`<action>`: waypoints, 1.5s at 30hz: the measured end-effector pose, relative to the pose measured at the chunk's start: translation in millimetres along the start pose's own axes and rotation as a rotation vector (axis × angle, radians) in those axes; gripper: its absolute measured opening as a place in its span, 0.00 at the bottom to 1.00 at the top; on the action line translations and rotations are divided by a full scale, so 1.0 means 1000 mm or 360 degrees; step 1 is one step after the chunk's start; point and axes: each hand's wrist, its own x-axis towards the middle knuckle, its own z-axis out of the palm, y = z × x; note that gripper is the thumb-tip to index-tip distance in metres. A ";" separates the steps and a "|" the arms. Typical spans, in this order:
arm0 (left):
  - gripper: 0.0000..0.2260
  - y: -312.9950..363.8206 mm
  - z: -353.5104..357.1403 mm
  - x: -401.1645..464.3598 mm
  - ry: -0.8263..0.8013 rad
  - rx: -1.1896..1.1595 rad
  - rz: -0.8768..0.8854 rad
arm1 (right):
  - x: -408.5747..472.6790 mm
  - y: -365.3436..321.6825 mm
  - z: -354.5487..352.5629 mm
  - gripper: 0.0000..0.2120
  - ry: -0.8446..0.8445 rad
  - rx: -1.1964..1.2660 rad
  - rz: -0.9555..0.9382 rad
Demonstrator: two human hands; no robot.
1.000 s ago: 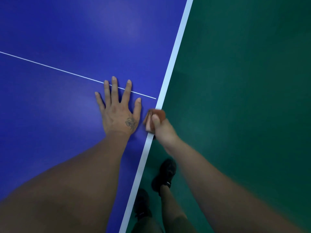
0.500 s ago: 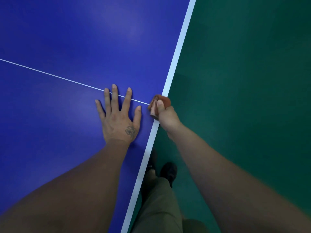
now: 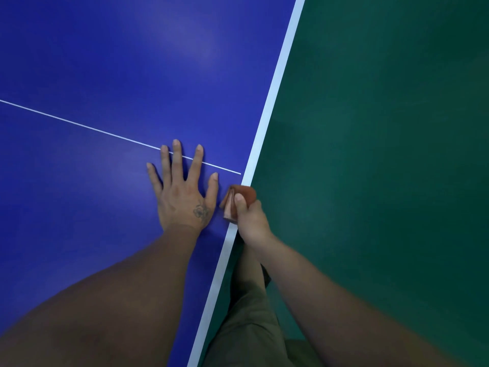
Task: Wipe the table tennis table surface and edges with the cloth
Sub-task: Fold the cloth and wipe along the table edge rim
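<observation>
**Hands at the tabletop's right edge**

The left hand (image 3: 182, 192) lies flat on the tabletop (image 3: 105, 75), fingers across the centre line (image 3: 79, 125). Just right of it, the right hand (image 3: 250, 218) holds the cloth (image 3: 239, 198) on the edge line (image 3: 275, 83). The floor (image 3: 383, 154) lies beyond, to the right.

Blue table tennis table (image 3: 105, 62) with white edge line, left hand (image 3: 182, 200) flat on it, folded cloth (image 3: 238, 200) on its edge.

A sports hall or games room, an indoor place for table tennis: a blue tabletop (image 3: 111, 62) carries a thin white centre line (image 3: 79, 125) and a white border stripe (image 3: 275, 83) along its right edge, and beside that edge lies smooth dark green sports flooring (image 3: 383, 128)
</observation>
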 end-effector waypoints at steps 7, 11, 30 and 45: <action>0.29 -0.003 0.003 0.002 0.0029 -0.0023 0.0009 | 0.021 -0.041 -0.009 0.28 0.0126 0.0141 -0.0010; 0.29 -0.002 0.004 0.002 0.0064 -0.0038 0.0002 | 0.050 -0.081 -0.034 0.29 0.0150 0.0120 -0.0094; 0.28 0.018 -0.017 0.016 0.0054 -0.0136 -0.0208 | 0.024 -0.060 -0.034 0.27 -0.0021 0.0097 0.0062; 0.28 0.098 -0.001 0.183 0.0016 -0.0182 -0.0108 | 0.129 -0.211 -0.110 0.24 0.0081 0.0227 -0.0128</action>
